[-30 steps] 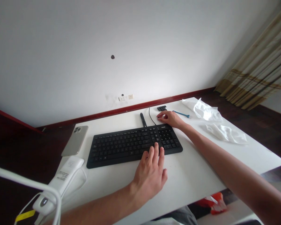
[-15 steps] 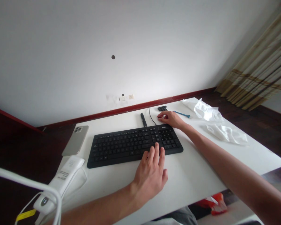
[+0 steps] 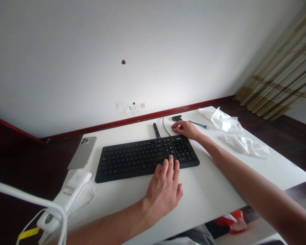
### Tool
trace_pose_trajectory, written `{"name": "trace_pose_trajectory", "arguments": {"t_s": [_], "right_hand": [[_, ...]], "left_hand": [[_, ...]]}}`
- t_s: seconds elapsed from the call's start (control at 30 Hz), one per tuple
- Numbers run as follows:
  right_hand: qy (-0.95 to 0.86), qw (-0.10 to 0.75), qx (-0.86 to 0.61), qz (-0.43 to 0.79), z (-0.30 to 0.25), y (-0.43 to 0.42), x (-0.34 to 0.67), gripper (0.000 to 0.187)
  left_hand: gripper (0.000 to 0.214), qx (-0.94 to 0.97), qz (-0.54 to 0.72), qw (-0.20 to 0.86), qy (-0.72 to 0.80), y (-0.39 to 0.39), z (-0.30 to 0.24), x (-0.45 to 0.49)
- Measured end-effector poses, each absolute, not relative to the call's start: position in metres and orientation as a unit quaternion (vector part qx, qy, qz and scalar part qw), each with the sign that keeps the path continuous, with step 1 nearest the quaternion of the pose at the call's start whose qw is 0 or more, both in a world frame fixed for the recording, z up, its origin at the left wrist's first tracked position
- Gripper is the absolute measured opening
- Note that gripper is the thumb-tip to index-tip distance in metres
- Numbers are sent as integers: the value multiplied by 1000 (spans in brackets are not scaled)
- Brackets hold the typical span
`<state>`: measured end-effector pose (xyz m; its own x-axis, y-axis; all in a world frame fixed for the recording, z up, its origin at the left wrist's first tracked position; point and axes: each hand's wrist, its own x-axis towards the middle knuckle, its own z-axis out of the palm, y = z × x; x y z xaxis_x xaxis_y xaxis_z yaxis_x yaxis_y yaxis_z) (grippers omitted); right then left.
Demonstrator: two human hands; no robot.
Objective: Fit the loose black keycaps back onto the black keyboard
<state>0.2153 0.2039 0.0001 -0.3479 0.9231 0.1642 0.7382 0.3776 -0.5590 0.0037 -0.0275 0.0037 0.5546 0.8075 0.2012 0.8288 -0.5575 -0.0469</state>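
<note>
A black keyboard [image 3: 142, 157] lies across the white table [image 3: 214, 190]. My left hand [image 3: 165, 189] rests flat at the keyboard's near edge, its outstretched fingers touching the lower keys by the number pad, and it holds nothing. My right hand [image 3: 185, 129] reaches past the keyboard's far right corner with its fingers curled together and the tips down on the table. What those fingers pinch, if anything, is hidden. A small cluster of loose black keycaps [image 3: 176, 118] sits just beyond that hand.
A thin blue tool [image 3: 198, 124] and crumpled white wipes [image 3: 225, 121] lie at the right. A black stick-shaped item [image 3: 156, 129] and the keyboard cable sit behind the keyboard. A phone [image 3: 82, 152] lies face down at the left, with a white device [image 3: 66, 200] and its cable nearer me.
</note>
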Motion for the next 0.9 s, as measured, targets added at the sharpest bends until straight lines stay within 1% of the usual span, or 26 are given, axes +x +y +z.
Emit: {"name": "trace_pose_trajectory", "arguments": {"t_s": [0.9], "right_hand": [[-794, 236, -522, 203, -2, 204, 216, 21]], "left_hand": [[68, -880, -76, 68, -465, -27, 5, 4]]}}
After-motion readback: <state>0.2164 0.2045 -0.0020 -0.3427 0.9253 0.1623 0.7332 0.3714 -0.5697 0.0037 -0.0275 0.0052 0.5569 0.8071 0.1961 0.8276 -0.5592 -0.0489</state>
